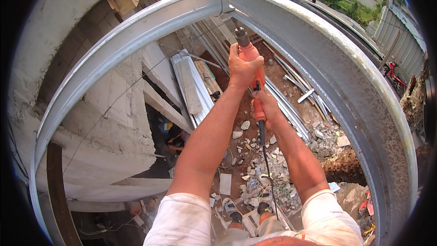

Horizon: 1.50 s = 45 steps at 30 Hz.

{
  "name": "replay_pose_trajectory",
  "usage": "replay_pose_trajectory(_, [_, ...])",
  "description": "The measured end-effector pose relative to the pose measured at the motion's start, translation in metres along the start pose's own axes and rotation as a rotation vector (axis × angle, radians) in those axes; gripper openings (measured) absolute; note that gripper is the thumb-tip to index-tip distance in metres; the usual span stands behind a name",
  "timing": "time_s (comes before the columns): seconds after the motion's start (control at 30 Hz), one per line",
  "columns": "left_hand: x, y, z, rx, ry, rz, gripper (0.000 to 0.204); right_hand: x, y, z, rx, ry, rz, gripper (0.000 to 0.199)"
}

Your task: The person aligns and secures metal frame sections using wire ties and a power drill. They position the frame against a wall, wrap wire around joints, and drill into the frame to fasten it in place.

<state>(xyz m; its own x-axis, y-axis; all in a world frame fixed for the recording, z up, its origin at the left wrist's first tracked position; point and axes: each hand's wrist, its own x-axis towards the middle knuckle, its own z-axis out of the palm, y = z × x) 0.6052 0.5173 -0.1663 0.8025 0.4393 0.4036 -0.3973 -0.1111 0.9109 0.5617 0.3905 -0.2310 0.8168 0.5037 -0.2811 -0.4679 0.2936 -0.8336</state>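
Note:
With both arms stretched forward I hold an orange corded power drill. My left hand wraps round its front body just behind the dark chuck. Lower down, my right hand grips the rear handle, from which a black cord hangs toward my feet. The chuck points up at the corner where two grey steel channel beams meet, the left beam and the right beam. A thin bit seems to reach toward that joint; whether its tip touches metal I cannot tell.
Far below lies rubble around my sandalled feet. Metal profiles and long bars are stacked beneath the beams. A concrete wall stands at left, a thin wire crossing before it. Another person is partly visible below.

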Motion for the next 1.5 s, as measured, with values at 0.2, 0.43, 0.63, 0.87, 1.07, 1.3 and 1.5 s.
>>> replay_pose_trajectory(0.2, [-0.001,-0.001,0.001,-0.074,-0.01,0.019,0.052,-0.007,-0.007,0.002,-0.051,0.039,0.0,0.037])
replay_pose_trajectory(0.43, [-0.003,0.002,0.007,-0.084,0.009,-0.007,0.05,-0.01,-0.013,-0.006,-0.075,0.021,-0.022,0.041])
replay_pose_trajectory(0.63, [-0.001,0.002,0.01,-0.179,-0.002,0.004,0.05,-0.011,-0.017,-0.008,-0.151,0.054,-0.067,0.041])
replay_pose_trajectory(0.87, [-0.001,0.001,0.009,-0.143,0.011,0.003,0.049,-0.011,-0.016,-0.009,-0.154,0.039,-0.039,0.041])
replay_pose_trajectory(1.07, [-0.003,0.009,0.007,-0.054,0.042,-0.008,0.05,-0.008,-0.013,-0.007,-0.115,0.019,-0.027,0.041])
replay_pose_trajectory(1.3, [-0.002,0.006,0.001,0.051,0.048,0.006,0.053,-0.009,-0.013,0.003,-0.106,0.027,0.033,0.043])
replay_pose_trajectory(1.5, [0.0,0.002,0.001,0.057,0.052,0.012,0.055,-0.009,-0.015,0.003,-0.122,0.022,0.025,0.043])
